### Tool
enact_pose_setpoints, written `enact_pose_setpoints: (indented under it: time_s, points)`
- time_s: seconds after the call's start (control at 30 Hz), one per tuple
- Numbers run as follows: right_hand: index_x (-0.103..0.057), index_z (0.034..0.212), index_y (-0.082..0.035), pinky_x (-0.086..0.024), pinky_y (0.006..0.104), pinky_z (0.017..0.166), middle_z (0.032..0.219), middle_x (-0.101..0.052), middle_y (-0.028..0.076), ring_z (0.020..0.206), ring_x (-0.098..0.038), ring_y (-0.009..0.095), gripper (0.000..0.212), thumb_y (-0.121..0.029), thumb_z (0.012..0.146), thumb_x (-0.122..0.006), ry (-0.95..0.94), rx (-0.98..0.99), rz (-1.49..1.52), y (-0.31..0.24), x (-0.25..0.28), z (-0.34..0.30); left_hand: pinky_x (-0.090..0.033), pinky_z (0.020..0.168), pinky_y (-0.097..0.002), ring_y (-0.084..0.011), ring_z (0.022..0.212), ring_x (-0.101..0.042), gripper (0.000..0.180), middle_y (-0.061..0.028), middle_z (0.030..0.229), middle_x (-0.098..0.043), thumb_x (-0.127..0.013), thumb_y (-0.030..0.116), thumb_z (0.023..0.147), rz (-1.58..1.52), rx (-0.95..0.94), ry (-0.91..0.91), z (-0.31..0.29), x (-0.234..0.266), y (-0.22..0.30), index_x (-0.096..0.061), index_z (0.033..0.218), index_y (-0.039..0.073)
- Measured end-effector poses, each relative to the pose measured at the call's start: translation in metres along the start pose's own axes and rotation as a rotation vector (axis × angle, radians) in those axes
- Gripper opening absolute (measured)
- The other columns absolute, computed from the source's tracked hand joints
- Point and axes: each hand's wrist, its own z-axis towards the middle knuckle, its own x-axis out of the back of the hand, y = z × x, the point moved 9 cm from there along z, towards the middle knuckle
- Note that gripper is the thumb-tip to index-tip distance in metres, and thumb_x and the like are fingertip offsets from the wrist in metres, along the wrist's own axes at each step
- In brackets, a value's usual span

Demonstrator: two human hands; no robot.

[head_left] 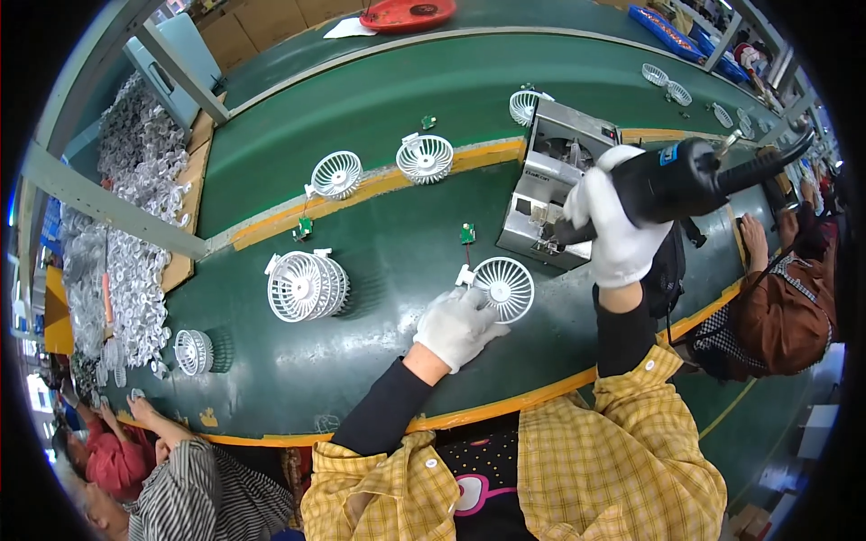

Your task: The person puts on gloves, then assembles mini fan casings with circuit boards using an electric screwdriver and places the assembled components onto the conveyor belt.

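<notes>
My left hand [458, 330], in a white glove, grips the near left rim of a round white slatted fan cover [505, 290] lying on the green table. From that cover's small white tab, a thin wire leads to a little green circuit board [467, 233]. My right hand [617, 221], gloved as well, is wrapped around a thick black electric screwdriver [672, 183], held slanted. Its front end points left, at the lower front of a metal screw feeder box [552, 194]; the bit itself is hard to make out.
A stack of white fan covers [307, 287] stands left of my left hand. More covers [425, 159] with small boards lie along the yellow-edged strip beyond. Clear plastic parts [135, 216] are heaped at far left. Co-workers sit at both sides; a red tray [408, 15] is at the back.
</notes>
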Motion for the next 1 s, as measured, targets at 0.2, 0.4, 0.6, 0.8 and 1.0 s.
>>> enact_pose_setpoints:
  time_s: [0.2,0.4,0.6,0.8,1.0]
  points:
    - [-0.049,0.088,0.003,-0.044,0.0284,0.047,0.058,-0.051,0.007,0.044,-0.050,0.016,0.013,0.010,0.078,-0.054,-0.032,0.048,0.000,0.010,0.001,0.000,-0.047,0.066,-0.0367,-0.0245,0.075,-0.058,0.020,-0.0045,0.077,-0.056,-0.070,0.031,0.072,-0.002,0.014,0.049,-0.001,-0.006,-0.004,-0.064,0.075,0.012]
    - [-0.048,0.096,-0.001,-0.044,0.0273,0.046,0.062,-0.051,0.006,0.046,-0.051,0.015,0.024,0.013,0.076,-0.052,-0.184,-0.148,0.106,0.032,-0.024,-0.043,-0.047,0.067,-0.0377,-0.0253,0.075,-0.058,0.022,-0.0050,0.078,-0.057,-0.068,0.032,0.074,0.005,0.001,0.029,-0.003,-0.009,-0.005,-0.064,0.079,0.011]
    - [-0.052,0.092,-0.003,-0.045,0.0248,0.055,0.076,-0.054,0.003,0.060,-0.054,0.010,0.026,0.010,0.072,-0.062,-0.318,-0.182,0.077,0.045,-0.050,-0.070,-0.046,0.070,-0.0374,-0.0260,0.080,-0.057,0.021,-0.0052,0.083,-0.058,-0.064,0.031,0.077,0.004,0.005,0.053,-0.002,-0.007,-0.004,-0.063,0.078,0.011]
    - [-0.054,0.087,-0.004,-0.046,0.0245,0.062,0.078,-0.055,0.002,0.068,-0.054,0.009,0.025,0.006,0.068,-0.067,-0.547,-0.002,-0.120,0.049,-0.064,-0.076,-0.046,0.072,-0.0393,-0.0290,0.080,-0.057,0.016,-0.0083,0.084,-0.059,-0.065,0.025,0.075,-0.032,0.019,0.046,-0.007,-0.013,-0.016,-0.063,0.076,0.009]
    - [-0.049,0.094,-0.004,-0.045,0.0276,0.057,0.070,-0.053,0.002,0.060,-0.052,0.013,0.028,0.003,0.072,-0.065,-0.517,-0.140,0.210,0.045,-0.046,-0.070,-0.046,0.068,-0.0383,-0.0274,0.075,-0.058,0.020,-0.0073,0.076,-0.058,-0.068,0.028,0.073,-0.012,0.055,0.082,-0.001,0.004,-0.011,-0.063,0.074,0.009]
